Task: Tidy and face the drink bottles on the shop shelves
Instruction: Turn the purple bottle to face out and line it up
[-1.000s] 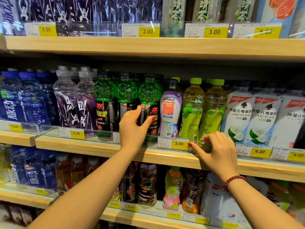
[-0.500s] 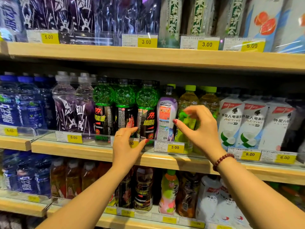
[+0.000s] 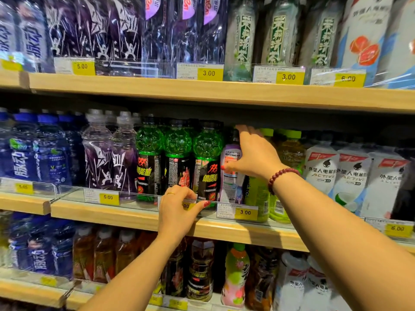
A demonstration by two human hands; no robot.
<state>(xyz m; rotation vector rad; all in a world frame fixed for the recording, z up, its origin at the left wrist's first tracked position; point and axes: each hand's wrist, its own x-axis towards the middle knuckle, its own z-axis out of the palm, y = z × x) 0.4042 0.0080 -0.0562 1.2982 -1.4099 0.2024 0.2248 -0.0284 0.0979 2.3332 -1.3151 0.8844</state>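
While the green-domed, black-labelled bottles (image 3: 178, 158) stand aligned, the right hand (image 3: 253, 153) has its grip closed round the purple-labelled plastic bottle (image 3: 231, 189) on the middle wooden shelf (image 3: 112, 217) — back label outward, judged not yet faced — left hand (image 3: 177, 212) clasping the clear price rail (image 3: 134, 199).

top shelf (image 3: 134, 86) price tags (image 3: 209, 73) read 5.00, 3.00, 3.00, 6.00; middle shelf (image 3: 112, 216) tags (image 3: 245, 212) read 5.00, 3.00, 6.00. white bottles (image 3: 320, 173) say "外星人电解" and "activ"; blue bottles (image 3: 21, 167) say "脉动".
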